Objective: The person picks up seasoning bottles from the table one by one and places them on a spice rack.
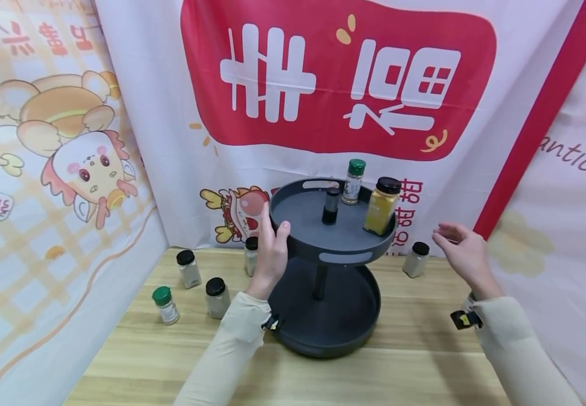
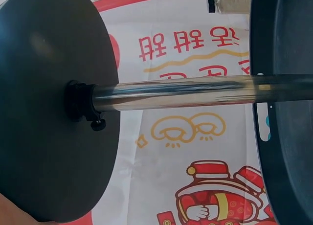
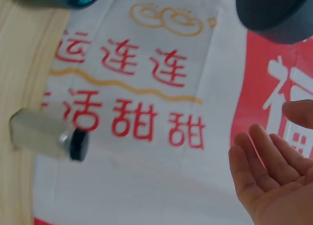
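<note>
A dark grey two-tier round tray (image 1: pixel 323 237) stands on the table, its tiers joined by a metal post (image 2: pixel 171 94). My left hand (image 1: pixel 271 248) holds the upper tier's left rim, with the thumb at the rim and the fingers along the outer wall. The upper tier carries a green-capped spice shaker (image 1: pixel 353 183) and a black-capped jar of yellow powder (image 1: pixel 383 207). In the air to the right of the tray, my right hand (image 1: pixel 462 254) holds nothing; its fingers are loosely bent in the right wrist view.
On the left of the table are black-capped jars (image 1: pixel 189 269), (image 1: pixel 218 299) and a green-capped shaker (image 1: pixel 166 307). Behind my left hand stands another jar (image 1: pixel 251 259). A pale jar (image 1: pixel 416 262) is at the back right. Printed cloth (image 1: pixel 145 129) hangs around the table.
</note>
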A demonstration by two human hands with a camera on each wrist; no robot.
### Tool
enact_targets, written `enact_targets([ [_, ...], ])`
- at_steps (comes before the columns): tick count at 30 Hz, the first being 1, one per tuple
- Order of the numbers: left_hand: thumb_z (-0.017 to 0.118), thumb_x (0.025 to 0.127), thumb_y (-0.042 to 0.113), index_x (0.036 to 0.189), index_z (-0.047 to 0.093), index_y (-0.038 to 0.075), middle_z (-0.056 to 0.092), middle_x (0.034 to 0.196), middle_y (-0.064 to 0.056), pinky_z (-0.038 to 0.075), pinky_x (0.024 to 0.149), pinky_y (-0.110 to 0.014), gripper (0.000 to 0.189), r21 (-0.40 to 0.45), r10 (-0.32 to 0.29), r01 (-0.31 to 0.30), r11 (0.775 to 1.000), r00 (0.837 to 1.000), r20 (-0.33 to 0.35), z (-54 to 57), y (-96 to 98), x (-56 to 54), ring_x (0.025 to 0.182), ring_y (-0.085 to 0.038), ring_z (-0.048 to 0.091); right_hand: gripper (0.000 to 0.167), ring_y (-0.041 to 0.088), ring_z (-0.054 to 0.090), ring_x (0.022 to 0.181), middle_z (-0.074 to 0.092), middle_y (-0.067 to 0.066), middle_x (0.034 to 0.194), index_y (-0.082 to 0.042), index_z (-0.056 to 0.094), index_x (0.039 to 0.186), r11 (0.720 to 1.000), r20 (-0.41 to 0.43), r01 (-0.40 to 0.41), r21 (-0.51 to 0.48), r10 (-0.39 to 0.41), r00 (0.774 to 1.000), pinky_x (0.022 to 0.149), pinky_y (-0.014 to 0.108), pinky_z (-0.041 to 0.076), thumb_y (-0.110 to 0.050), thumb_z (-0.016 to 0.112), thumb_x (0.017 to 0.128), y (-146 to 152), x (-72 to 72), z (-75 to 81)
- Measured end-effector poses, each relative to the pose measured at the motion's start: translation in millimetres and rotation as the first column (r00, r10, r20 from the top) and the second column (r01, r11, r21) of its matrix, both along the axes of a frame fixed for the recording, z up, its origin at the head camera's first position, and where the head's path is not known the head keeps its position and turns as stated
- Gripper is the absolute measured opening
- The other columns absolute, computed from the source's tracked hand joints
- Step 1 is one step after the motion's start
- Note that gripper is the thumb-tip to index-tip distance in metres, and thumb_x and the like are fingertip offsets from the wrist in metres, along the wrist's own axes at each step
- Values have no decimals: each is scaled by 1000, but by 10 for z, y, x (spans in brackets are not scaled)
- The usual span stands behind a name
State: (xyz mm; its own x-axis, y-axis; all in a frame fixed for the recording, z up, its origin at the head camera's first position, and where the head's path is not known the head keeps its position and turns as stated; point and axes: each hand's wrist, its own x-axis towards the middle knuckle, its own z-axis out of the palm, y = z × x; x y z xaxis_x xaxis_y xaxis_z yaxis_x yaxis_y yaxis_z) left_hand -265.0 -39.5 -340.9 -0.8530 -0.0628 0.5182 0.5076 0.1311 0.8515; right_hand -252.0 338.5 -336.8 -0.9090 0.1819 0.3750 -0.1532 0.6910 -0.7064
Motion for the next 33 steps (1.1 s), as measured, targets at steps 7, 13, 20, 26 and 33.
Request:
enact_targets([
  [7,36,99,38,153,4,15,4,157,2,10,113,-43,67,-26,27,-27,999,1000,4,-12,4,16,141,-12,7,51,36,56,105,59,24,120,4,53,128,997,42,34,64,-36,998,72,19,47,-35,53,96,213,35,-159],
  [13,32,100,43,153,4,16,3,158,2,9,113,-44,66,-36,31,-30,999,1000,6,-34,-1,40,141,-12,6,48,41,55,104,57,29,119,8,52,127,990,63,43,136,-52,997,80,45,50,-30,52,97,376,62,-299],
  [20,32,100,43,153,4,16,2,158,2,8,113,-44,66,-39,29,-29,999,1000,6,-34,8,71,141,-12,5,46,40,55,101,58,30,116,10,53,123,984,74,60,170,-73,995,72,35,49,-28,53,96,555,64,-468],
  [26,34,99,43,153,4,13,3,158,1,9,113,-44,68,-40,37,-37,999,999,-2,-23,11,87,141,-12,6,45,39,55,98,59,30,112,9,56,121,983,58,74,171,-85,995,63,21,44,-28,53,95,699,64,-602],
  [33,34,100,39,152,9,10,9,157,-3,12,113,-43,65,-26,54,-54,998,998,-10,-16,-6,72,141,-14,12,50,48,51,103,54,35,118,12,52,122,978,53,111,176,-122,991,77,47,46,-29,56,93,847,79,-809],
])
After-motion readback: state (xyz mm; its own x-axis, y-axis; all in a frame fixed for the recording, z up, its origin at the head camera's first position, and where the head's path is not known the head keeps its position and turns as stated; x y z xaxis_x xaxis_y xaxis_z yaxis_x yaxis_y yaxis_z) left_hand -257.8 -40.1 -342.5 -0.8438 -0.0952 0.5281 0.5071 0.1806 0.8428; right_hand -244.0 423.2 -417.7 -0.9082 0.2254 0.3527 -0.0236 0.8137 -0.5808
